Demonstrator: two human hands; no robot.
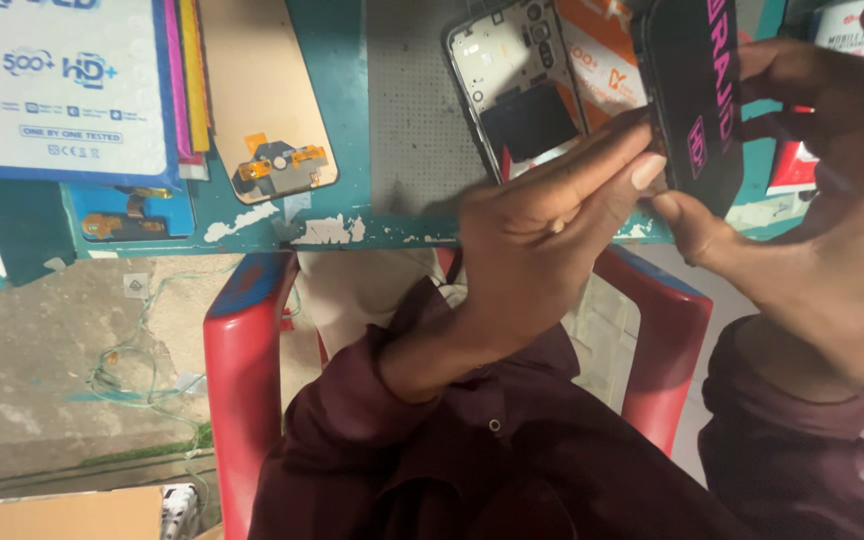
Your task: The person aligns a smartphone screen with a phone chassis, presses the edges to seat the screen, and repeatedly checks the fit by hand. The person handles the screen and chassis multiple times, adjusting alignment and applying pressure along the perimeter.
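I'm at the teal bench (pixel 347 120), head cam looking down past a red chair (pixel 242 380) under its front edge.

Landmark: the open phone frame (pixel 512 85), lying back-up on the grey mat (pixel 407 100), mid bench.

- Right hand (pixel 812 230): curled around a black screen panel (pixel 692 100) with pink print, held up on edge just right of the frame, in front of the orange packet (pixel 602 50). Thumb under the lower edge, fingers wrapped behind. Firm hold.
- Left hand (pixel 542 235): fingers straight and pressed together, fingertips (pixel 642 165) touching the panel's lower left edge, just below the frame. Looks like a pinch or a pick at something on that edge; can't tell what, too small and partly hidden.
- Well left of the frame: a tan display back with flex cable (pixel 272 110), a white-and-blue box (pixel 67 85), a second flex part on a blue card (pixel 132 215).

My read on the step: I'm prepping the panel in hand, likely working a film tab or the flex at its edge, before it meets the frame. The frame isn't touched yet.

The next move calls for a steady right grip on the panel edges only, no flexing the glass, and a fine left fingertip pull along the edge, not outward. Then alignment over the frame needs the panel turned flat.
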